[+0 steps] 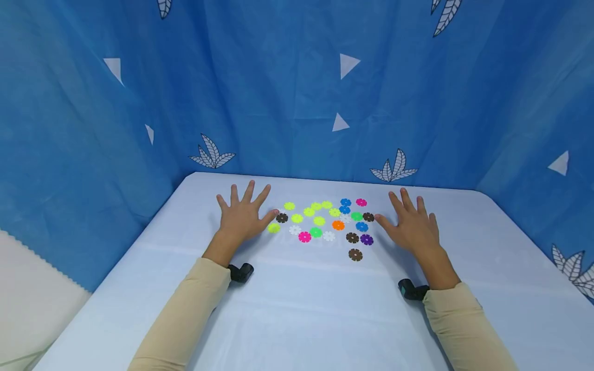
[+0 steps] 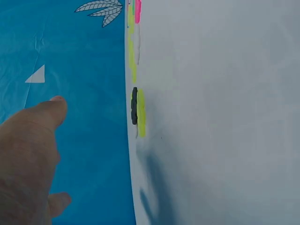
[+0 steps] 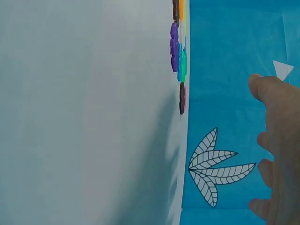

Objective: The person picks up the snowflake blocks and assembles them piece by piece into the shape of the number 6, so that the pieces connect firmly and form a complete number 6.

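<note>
Several flat, notched plastic discs lie loosely spread on the white table, among them an orange disc (image 1: 338, 225), a purple disc (image 1: 366, 239) and a brown disc (image 1: 355, 254). My left hand (image 1: 242, 219) hovers left of them with fingers spread, its thumb near a black disc (image 1: 281, 218) and a yellow disc (image 1: 274, 228). On the other side my right hand (image 1: 412, 225) is held with fingers apart, thumb close to a dark brown disc (image 1: 368, 217). Both wrist views show the hands raised above the tabletop, holding nothing.
The white-covered table (image 1: 297, 319) reaches back to a blue curtain (image 1: 278, 93) with leaf and triangle prints. Each wrist wears a small black camera, one on the left (image 1: 241, 273) and one on the right (image 1: 412, 289).
</note>
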The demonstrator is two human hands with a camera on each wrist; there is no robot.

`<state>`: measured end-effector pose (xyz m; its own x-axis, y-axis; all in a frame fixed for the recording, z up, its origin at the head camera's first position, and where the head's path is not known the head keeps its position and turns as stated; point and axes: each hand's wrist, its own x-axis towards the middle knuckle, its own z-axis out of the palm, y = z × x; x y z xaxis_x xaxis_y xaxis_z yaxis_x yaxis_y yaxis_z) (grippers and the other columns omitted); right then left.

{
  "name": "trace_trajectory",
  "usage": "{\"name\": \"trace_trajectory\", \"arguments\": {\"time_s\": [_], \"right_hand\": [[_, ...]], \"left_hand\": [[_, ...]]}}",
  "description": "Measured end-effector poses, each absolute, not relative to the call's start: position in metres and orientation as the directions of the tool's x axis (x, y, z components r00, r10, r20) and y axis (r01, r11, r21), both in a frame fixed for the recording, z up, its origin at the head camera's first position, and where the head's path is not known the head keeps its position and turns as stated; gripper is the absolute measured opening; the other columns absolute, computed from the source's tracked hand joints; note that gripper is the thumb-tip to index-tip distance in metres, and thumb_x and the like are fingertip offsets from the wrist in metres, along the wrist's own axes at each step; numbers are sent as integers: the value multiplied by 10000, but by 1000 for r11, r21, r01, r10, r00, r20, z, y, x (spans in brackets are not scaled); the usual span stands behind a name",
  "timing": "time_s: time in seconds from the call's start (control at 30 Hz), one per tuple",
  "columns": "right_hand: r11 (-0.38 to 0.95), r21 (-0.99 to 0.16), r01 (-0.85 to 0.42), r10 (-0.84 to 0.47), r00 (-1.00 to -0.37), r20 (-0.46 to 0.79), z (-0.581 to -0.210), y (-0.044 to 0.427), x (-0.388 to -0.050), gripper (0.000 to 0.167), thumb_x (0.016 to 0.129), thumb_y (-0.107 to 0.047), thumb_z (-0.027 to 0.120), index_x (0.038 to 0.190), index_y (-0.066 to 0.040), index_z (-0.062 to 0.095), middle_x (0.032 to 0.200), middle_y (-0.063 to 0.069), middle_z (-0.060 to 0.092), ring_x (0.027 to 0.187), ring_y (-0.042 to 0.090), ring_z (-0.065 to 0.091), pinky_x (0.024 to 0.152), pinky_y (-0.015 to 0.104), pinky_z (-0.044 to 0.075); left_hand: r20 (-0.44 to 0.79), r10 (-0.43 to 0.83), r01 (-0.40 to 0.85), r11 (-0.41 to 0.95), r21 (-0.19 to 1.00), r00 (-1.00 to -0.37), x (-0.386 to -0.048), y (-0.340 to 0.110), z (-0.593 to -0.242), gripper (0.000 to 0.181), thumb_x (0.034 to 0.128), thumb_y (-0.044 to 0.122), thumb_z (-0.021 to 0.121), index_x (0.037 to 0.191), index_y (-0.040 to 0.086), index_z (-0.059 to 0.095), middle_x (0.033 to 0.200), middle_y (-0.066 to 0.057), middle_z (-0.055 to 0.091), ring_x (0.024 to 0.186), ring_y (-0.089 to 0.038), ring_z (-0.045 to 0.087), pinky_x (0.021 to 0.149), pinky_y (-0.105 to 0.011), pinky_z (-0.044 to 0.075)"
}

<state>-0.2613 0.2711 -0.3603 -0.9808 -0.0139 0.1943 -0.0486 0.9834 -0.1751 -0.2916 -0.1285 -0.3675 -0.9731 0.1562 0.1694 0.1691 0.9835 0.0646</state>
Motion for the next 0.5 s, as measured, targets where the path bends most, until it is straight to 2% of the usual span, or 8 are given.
{"name": "trace_trajectory", "arguments": {"time_s": [0.23, 0.33, 0.43, 0.5], "right_hand": [[979, -175, -105, -72, -980, 184, -355, 264, -262, 858, 969, -638, 479, 1608, -113, 251, 1652, 221, 111, 1456, 560, 69, 1067, 774, 81], [973, -179, -147, -116, -978, 174, -349, 258, -259, 803, 979, -569, 533, 1584, -88, 316, 1633, 240, 181, 1454, 552, 115, 1072, 770, 99], [963, -175, -204, -177, -971, 158, -341, 249, -254, 692, 982, -431, 622, 1534, -65, 420, 1552, 259, 366, 1418, 526, 274, 1077, 752, 163], [947, -190, -258, -235, -963, 133, -338, 242, -251, 604, 968, -330, 683, 1474, -52, 508, 1416, 247, 528, 1325, 486, 434, 1061, 709, 287]], "left_hand": [[180, 168, 186, 978, 93, -969, -288, -126, -365, 803, 956, 696, 405, 1627, 299, 213, 1670, -156, 130, 1469, -550, 59, 1067, -782, -6], [189, 196, 221, 968, 118, -962, -288, -122, -364, 784, 967, 683, 406, 1623, 284, 245, 1663, -148, 177, 1478, -520, 98, 1084, -765, 3], [223, 275, 315, 933, 172, -935, -288, -116, -362, 716, 988, 587, 497, 1590, 227, 355, 1618, -130, 314, 1461, -445, 251, 1121, -707, 149], [237, 341, 395, 887, 239, -909, -286, -111, -360, 641, 989, 495, 581, 1534, 180, 459, 1540, -113, 443, 1404, -381, 378, 1118, -626, 281]]}}
